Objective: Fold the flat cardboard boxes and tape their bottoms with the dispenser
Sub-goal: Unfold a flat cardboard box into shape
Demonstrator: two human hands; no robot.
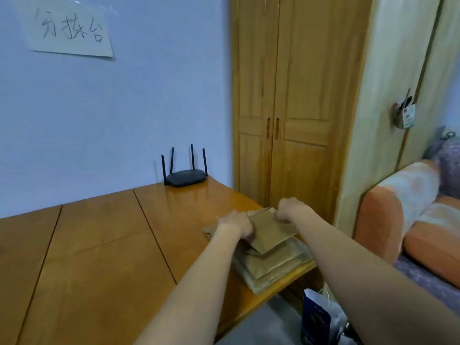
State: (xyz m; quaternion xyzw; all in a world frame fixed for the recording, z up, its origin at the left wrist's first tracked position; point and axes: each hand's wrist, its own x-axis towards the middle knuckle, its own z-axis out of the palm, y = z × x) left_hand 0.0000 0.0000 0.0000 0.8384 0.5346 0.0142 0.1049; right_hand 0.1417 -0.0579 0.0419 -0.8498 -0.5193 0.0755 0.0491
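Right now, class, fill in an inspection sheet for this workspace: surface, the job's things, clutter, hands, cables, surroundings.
Surface: wooden table, glossy, seams across its top.
Job's things: stack of flat cardboard boxes at the table's right edge; top flat box lies askew on it. Tape dispenser: nothing seen.
Clutter: black router with four upright antennas, at the back by the wall.
Hands: left hand and right hand both hold the top flat box, one at each side.
Cables: nothing seen.
Surroundings: handwritten paper sign on the blue wall, wooden wardrobe, orange sofa, blue bag on the floor.
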